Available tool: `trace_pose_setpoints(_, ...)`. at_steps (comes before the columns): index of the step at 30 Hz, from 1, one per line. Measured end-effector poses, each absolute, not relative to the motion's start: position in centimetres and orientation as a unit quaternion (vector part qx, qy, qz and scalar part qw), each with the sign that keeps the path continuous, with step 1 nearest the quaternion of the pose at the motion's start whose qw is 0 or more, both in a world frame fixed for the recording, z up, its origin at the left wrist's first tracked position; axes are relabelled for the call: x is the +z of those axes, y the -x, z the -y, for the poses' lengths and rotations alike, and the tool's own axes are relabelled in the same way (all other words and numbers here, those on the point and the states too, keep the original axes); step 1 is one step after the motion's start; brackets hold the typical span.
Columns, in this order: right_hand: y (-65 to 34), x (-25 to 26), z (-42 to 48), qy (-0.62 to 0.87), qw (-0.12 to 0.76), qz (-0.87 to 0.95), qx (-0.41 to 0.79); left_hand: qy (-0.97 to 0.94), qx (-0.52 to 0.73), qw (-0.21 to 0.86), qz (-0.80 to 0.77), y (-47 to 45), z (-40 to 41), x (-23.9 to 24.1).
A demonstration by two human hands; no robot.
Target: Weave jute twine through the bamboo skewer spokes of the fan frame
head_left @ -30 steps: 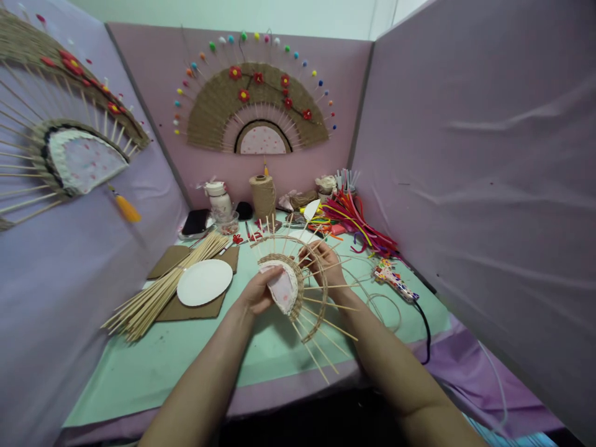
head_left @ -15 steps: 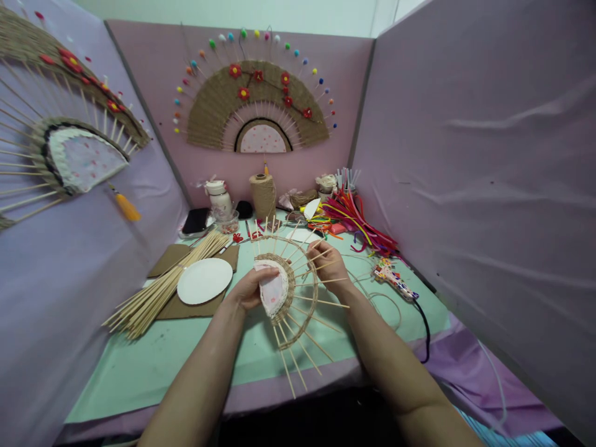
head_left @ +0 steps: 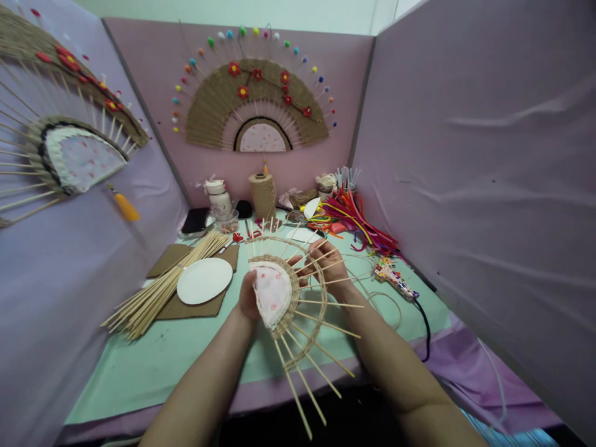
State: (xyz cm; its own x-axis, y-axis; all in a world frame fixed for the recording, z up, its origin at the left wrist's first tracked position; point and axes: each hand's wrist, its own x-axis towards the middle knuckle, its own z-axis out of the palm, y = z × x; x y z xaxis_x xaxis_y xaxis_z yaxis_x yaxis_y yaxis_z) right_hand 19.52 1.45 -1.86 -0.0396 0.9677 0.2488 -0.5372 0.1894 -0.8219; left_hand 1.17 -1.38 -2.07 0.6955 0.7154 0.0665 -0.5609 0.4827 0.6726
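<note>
A half-round woven fan [head_left: 272,292] is held up over the table, its thin bamboo sticks spreading to the right and toward me. Its white core has pink spots and a twine-wrapped border, and farther out a ring of twine [head_left: 323,304] is woven through the sticks. My left hand [head_left: 250,295] grips the straight edge, thumb in front, with fingers reaching behind the core. At the outer ring, my right hand [head_left: 328,264] is closed with bent fingers around the sticks and twine. Loose twine [head_left: 391,304] trails on the table to the right.
Bamboo sticks [head_left: 162,285] and a white oval card [head_left: 205,281] lie on cardboard at left. A twine spool [head_left: 262,195] stands at the back. Pipe cleaners [head_left: 363,223] and a glue gun [head_left: 395,279] lie right. Finished fans hang on the partitions.
The fan has tilted and come closer to me, its lower sticks now reaching nearer the table's front edge. My left thumb has slid back to the straight edge. My right hand stays about where it was.
</note>
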Motion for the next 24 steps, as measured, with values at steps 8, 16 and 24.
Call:
trace_pose_setpoints(8, -19.6, -2.7, -1.9, 0.280, 0.632, 0.468, 0.551, -0.310, 0.388, 0.864, -0.080, -2.1, 2.2, -1.8)
trace_pose_setpoints(16, -20.0, -1.3, -1.1, 0.245, 0.591, 0.465, 0.612, -0.329, 0.368, 0.863, -0.108, -1.6, 2.2, -1.5)
trace_pose_setpoints(24, -23.3, -0.6, -1.1, 0.185, 0.496, 0.511, 0.677, -0.328, 0.314, 0.886, -0.098, -0.3, 1.7, -1.5)
